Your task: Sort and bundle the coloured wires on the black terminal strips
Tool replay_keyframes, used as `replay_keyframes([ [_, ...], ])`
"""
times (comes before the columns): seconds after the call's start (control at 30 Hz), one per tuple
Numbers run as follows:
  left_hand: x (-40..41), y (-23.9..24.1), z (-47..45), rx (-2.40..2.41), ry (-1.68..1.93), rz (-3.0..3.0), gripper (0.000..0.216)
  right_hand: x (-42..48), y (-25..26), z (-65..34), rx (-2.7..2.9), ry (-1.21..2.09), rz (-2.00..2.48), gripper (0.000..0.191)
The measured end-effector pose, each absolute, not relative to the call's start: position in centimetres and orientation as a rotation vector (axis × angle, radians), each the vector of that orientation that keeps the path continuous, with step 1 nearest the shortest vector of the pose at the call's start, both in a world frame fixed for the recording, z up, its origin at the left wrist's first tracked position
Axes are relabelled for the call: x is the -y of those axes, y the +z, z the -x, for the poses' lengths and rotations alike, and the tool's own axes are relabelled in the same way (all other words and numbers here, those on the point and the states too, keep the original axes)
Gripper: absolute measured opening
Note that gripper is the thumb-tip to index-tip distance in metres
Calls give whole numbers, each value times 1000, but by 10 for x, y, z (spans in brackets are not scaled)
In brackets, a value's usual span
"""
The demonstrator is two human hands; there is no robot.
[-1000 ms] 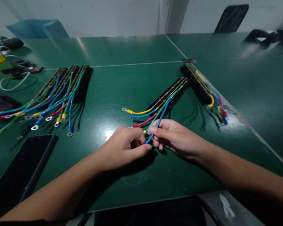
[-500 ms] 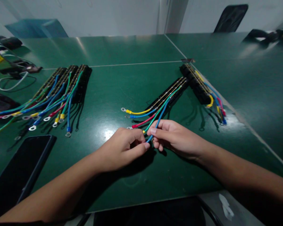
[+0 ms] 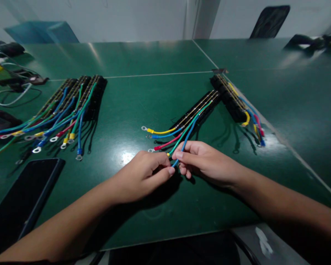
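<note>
- The left hand (image 3: pixel 146 175) was closed in a pinch, thumb against fingers, on the lower end of a long blue wire (image 3: pixel 188 134); the tip of that wire was hidden in its grip
- The right hand (image 3: pixel 206 163) held the same wire just above, between thumb and fingers, so that only a short stretch showed between the two hands
- The long blue wire sloped down toward the person from a black terminal strip (image 3: pixel 194 110), which lay aslant on the green tabletop (image 3: pixel 132 99) beyond the hands
- Beside it, from the same strip, came a green wire (image 3: pixel 176 142), a red wire (image 3: pixel 169 142), a short blue wire (image 3: pixel 165 136) and a yellow wire (image 3: pixel 162 131)
- A ring lug (image 3: pixel 144 128) ended the yellow wire, and the green wire's yellow sleeve was close by the fingers
- A second strip (image 3: pixel 231 101) lay at the right, near the far end of the first, with coloured wires bunched at its near end
- Well to the left lay a group of wired strips (image 3: pixel 96 103), side by side, their wires fanned toward the near left
- A dark phone (image 3: pixel 24 198) lay nearer the person, beside the left forearm
</note>
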State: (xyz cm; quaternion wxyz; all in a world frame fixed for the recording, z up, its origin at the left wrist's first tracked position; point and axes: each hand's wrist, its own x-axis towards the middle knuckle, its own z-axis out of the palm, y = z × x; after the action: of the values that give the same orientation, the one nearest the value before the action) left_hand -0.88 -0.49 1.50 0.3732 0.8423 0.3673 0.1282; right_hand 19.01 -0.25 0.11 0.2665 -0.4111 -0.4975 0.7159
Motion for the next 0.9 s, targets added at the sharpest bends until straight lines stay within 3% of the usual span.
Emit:
replay_keyframes([
  [0.9, 5, 12, 10, -944, 358, -2155, 24, 3, 4, -190, 1425, 1926, 1121, 19],
])
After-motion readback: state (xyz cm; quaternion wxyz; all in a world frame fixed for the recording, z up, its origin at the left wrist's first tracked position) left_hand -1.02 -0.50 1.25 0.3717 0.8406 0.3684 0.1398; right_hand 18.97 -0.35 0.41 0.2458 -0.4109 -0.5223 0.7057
